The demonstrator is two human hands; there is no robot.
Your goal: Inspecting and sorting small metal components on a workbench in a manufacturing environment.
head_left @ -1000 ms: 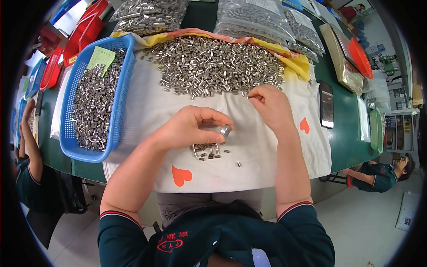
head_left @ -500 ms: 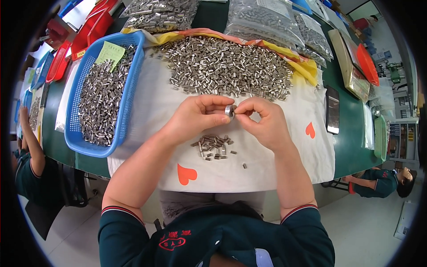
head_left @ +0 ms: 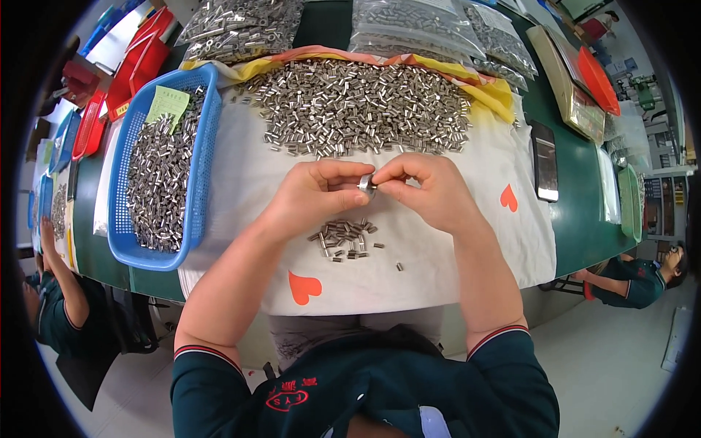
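Observation:
My left hand (head_left: 315,191) pinches a round metal ring (head_left: 366,185) between thumb and fingers, above the white cloth (head_left: 241,168). My right hand (head_left: 423,190) has its thumb and forefinger closed at the ring's right side, on a tiny dark piece at the opening; most of that piece is hidden by the fingertips. Below both hands lies a small pile of short metal cylinders (head_left: 343,233), with one cylinder (head_left: 399,266) apart to the right. Beyond the hands spreads a large heap of the same metal cylinders (head_left: 365,102).
A blue plastic basket (head_left: 207,146) of cylinders, with a green paper slip (head_left: 166,104), stands at left. Clear bags of metal parts (head_left: 412,25) line the back. A phone (head_left: 545,160) lies at right on the green table (head_left: 577,233). Co-workers sit at both sides.
Both hands with the ring appear slightly further left in the picture, as the whole view has shifted a little. My right fingertips now sit higher against the ring.

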